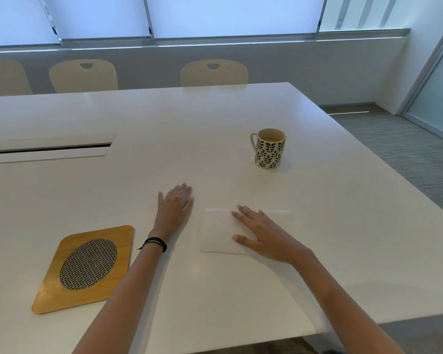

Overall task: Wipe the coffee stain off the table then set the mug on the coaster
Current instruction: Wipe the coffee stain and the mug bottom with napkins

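A white mug (269, 149) with a black leaf pattern stands upright on the white table (215, 118), handle to the left, with pale liquid inside. A white paper napkin (218, 232) lies flat in front of me. My right hand (264, 236) rests flat on the napkin's right part, fingers spread. My left hand (175, 204) lies flat on the bare table just left of the napkin, holding nothing. A wooden coaster (85, 269) with a woven oval centre sits at the near left. I cannot make out a stain.
A long cable slot (46, 149) is set into the table at the left. Beige chairs (214, 72) line the far side under the windows. The table's right edge (384, 159) drops to grey carpet. A black band circles my left wrist.
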